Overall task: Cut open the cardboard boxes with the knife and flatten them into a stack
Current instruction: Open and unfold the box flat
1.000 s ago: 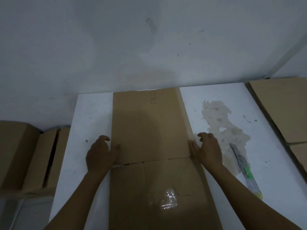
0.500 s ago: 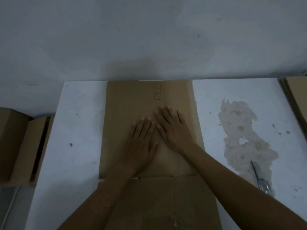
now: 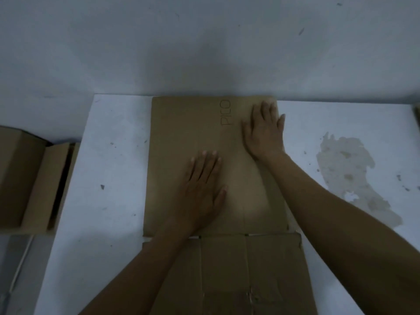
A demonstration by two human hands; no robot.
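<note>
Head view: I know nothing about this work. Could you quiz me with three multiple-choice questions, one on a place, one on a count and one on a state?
1. Where does the right hand rest?
A. on the far right corner of the flattened box
B. in the air, touching nothing
C. under the cardboard

2. How many hands press on the flattened box?
A. none
B. one
C. two

3. How do the fingers lie?
A. straight and flat on the cardboard
B. curled into fists
C. pinching the cardboard's edge

Answers:
1 A: it lies beside the PICO lettering, at the far right edge.
2 C: the left hand lies mid-panel too.
3 A: both palms are spread flat.
</note>
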